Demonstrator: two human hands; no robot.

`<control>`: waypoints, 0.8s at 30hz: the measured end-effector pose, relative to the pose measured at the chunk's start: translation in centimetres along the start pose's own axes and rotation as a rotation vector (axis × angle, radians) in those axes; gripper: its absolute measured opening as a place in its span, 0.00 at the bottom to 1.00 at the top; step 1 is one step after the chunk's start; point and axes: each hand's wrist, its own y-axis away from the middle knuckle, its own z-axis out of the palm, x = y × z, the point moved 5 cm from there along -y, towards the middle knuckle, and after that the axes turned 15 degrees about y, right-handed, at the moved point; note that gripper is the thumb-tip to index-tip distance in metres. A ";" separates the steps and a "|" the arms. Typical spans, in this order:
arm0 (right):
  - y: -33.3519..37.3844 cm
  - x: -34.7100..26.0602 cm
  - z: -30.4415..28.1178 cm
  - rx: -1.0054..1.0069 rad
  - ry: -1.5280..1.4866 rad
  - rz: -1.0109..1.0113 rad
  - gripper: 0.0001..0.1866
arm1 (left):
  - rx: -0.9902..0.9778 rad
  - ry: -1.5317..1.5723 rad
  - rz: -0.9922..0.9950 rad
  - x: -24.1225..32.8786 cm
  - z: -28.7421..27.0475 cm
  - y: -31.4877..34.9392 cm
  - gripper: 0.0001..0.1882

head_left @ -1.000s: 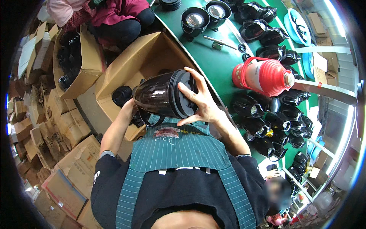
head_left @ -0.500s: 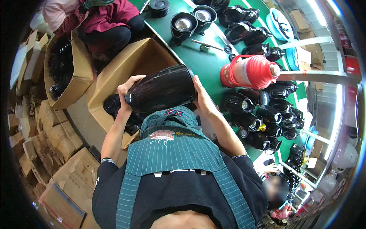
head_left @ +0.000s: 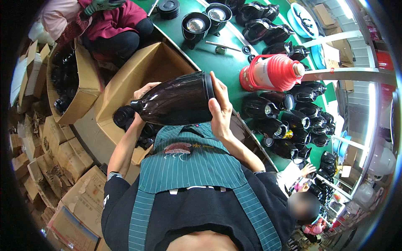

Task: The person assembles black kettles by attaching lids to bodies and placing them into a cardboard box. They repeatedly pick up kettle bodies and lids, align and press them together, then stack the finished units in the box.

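- Green bench (head_left: 224, 71), two o'clock from the glossy black flask (head_left: 178, 98); open carton (head_left: 136, 67), ten o'clock.
- Left hand (head_left: 145, 89), right hand (head_left: 222, 112): clamped on opposite flask ends.
- Uneven pressure could cause slipping.

The dark flask (head_left: 178, 100) looks like smooth, glossy plastic from here; the apron (head_left: 192, 175) is matt cloth, the box (head_left: 121, 88) dull cardboard, the bench (head_left: 222, 69) smooth, faintly shiny.

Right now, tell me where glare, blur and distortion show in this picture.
Head view, centre: pale reflections streak the glossy black tapered vessel; head view, right side: the long white strip light glares and looks bowed; head view, lower right: a co-worker's head is blurred out; head view, corners: black.
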 end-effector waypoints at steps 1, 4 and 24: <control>0.0 -0.6 -0.3 0.014 0.044 -0.050 0.38 | -0.044 -0.007 0.000 -0.2 0.0 -0.2 0.15; -0.9 -4.6 -1.0 -0.066 0.197 -0.316 0.40 | -0.152 -0.027 -0.284 -2.8 1.3 0.7 0.17; -2.5 0.1 -1.0 -0.208 0.089 -0.411 0.57 | -0.097 0.249 -0.145 3.2 -0.1 -2.2 0.14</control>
